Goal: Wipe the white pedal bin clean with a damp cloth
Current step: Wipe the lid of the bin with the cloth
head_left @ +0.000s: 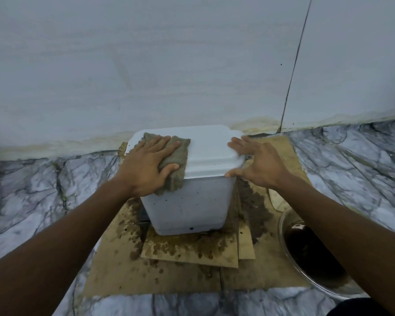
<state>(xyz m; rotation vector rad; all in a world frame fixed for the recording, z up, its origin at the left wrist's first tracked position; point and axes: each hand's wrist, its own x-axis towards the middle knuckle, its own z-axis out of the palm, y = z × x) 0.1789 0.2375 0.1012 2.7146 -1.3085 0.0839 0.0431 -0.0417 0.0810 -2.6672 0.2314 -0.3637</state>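
The white pedal bin (192, 201) stands on stained cardboard against the wall, lid down, with dark specks on its front face. A grey-brown damp cloth (179, 153) lies over the lid's left part and hangs over the front left edge. My left hand (147, 163) presses flat on the cloth with straight fingers, the thumb on the cloth's front fold. My right hand (255, 160) rests on the lid's right edge, fingers spread on top and thumb against the front rim.
Wet, mud-stained cardboard sheets (169, 270) cover the marble floor (27, 190) under the bin. A glass bowl of dark dirty water (310, 254) sits at the right, close to my right forearm. The white tiled wall (169, 65) stands right behind the bin.
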